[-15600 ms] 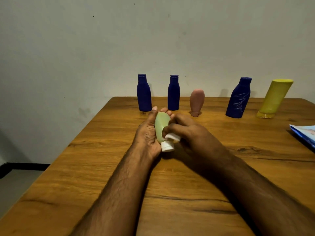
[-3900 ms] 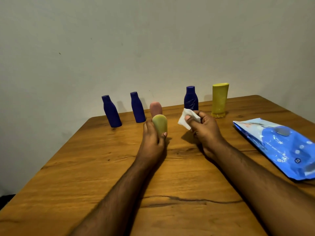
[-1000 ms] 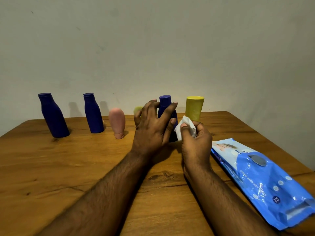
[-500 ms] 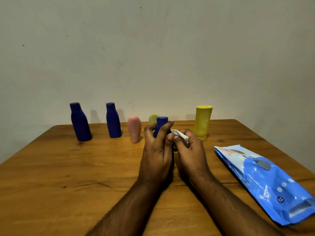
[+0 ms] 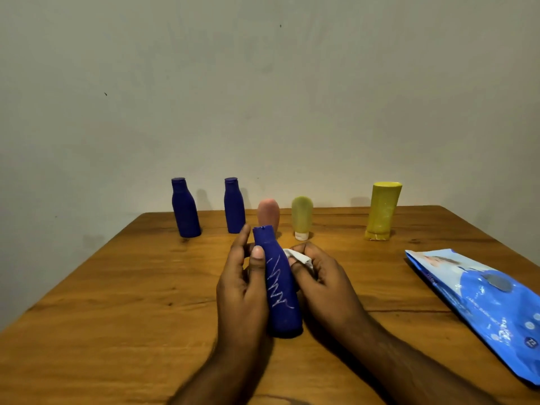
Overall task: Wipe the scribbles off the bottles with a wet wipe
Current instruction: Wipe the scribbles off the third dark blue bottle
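Bottles stand in a row near the far edge of the wooden desk [image 5: 122, 287], close to the pale wall [image 5: 263, 97]: from left to right two dark blue bottles [image 5: 184, 209] [image 5: 234, 206], a pink tube [image 5: 268, 213] on its cap, a light green tube [image 5: 302, 216] on its white cap, and, well apart to the right, a yellow bottle [image 5: 382, 210] also on its cap. In front of this row, in the middle of the desk, the left hand [image 5: 242, 285] grips a third dark blue bottle, the scribbled bottle [image 5: 279, 285]. Its cap points away from the person and slightly up, and its base is near the desk surface; I cannot tell if it touches. The left thumb lies on the front of this bottle near the neck, and the other fingers curl behind it. A white zigzag scribble [image 5: 276, 283] runs along the side that faces the camera. The right hand [image 5: 324, 285] is just beside the bottle on its right side, with the fingers curled around a folded white wet wipe [image 5: 298, 257]. The wipe is close to the upper part of the bottle, but the contact is not clear. At the right edge of the desk a blue pack of wipes [image 5: 479, 299] lies flat, well apart from the hands.
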